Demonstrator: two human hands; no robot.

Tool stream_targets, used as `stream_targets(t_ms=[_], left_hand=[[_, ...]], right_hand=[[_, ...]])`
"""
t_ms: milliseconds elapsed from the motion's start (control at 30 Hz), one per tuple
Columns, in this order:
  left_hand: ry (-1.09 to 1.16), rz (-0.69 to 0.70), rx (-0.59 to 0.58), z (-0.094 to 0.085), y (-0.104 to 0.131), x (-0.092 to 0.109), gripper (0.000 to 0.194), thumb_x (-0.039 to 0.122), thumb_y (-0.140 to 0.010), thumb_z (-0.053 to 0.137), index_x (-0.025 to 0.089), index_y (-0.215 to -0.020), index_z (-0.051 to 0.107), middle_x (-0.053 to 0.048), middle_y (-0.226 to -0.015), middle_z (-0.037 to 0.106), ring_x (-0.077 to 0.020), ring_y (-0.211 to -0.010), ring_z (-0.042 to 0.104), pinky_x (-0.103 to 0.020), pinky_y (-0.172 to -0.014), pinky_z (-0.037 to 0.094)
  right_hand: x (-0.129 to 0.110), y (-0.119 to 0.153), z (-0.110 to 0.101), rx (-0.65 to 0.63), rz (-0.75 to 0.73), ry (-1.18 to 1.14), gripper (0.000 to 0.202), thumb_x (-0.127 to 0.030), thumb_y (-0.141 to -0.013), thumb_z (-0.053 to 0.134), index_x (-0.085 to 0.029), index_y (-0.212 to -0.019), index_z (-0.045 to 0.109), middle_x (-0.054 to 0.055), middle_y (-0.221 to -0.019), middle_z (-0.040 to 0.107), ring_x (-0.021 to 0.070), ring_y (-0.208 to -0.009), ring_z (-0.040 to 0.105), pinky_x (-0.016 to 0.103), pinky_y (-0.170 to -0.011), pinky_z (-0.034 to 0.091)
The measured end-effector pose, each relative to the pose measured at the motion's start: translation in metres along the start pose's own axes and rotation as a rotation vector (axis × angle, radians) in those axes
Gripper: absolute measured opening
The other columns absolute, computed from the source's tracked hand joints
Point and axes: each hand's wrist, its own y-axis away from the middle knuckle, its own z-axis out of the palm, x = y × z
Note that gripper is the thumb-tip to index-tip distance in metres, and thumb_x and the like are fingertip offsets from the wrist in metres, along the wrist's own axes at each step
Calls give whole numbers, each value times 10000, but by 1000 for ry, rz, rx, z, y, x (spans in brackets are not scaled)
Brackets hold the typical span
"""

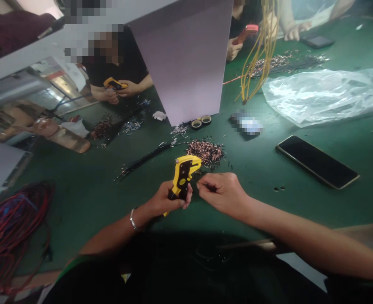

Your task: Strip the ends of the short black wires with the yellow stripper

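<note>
My left hand (172,198) is wrapped round the handle of a yellow and black wire stripper (183,175), whose jaws point up and to the right. Close to its right, my right hand (221,190) is closed in a pinch; whatever lies between the fingertips is too small to make out. Just beyond the tool's jaws is a pile of short copper-and-black wire pieces (205,152). A bundle of thin black wires (148,158) lies on the green table (116,219) to the left of the pile.
A phone (317,161) and a clear plastic bag (325,97) lie at the right. Tape rolls (201,122) sit below a grey panel (186,63). A bottle (62,135) and red cable coils (15,232) are at the left. Other people's hands hold tools across the table.
</note>
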Motion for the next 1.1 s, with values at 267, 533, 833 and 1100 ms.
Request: stream_targets(t_ms=[267,533,833,1100], left_hand=[[-143,30,82,6,3,1,278,314,-837,743,117,-983,610,-45,-769,648,-115,-575,588,-263,-572,503],[-193,-27,169,6,5,-3,273,336,-838,739,133,-881,562,27,-569,584,-76,-423,515,-203,-451,433],[209,-81,153,4,-4,-2,276,241,-755,783,126,-924,598,32,-565,576,-103,-432,516,-248,-445,458],[341,-58,19,2,-6,3,383,182,-715,752,121,-1066,613,-46,-740,658,-144,-566,570,-314,-562,486]], right_hand=[[2,-1,2,13,12,-8,244,-126,-783,494,-188,-548,480,-44,-520,486,66,-489,408,217,-499,327],[2,-2,2,-27,45,-27,207,-147,-798,524,-172,-604,591,-30,-553,521,76,-515,452,226,-523,358],[10,-6,-4,-44,160,-94,205,-220,-834,576,-161,-751,754,7,-633,663,104,-552,513,241,-531,400],[12,-6,-6,52,116,-75,262,-253,-847,567,-172,-680,753,17,-608,677,109,-533,543,247,-534,424]])
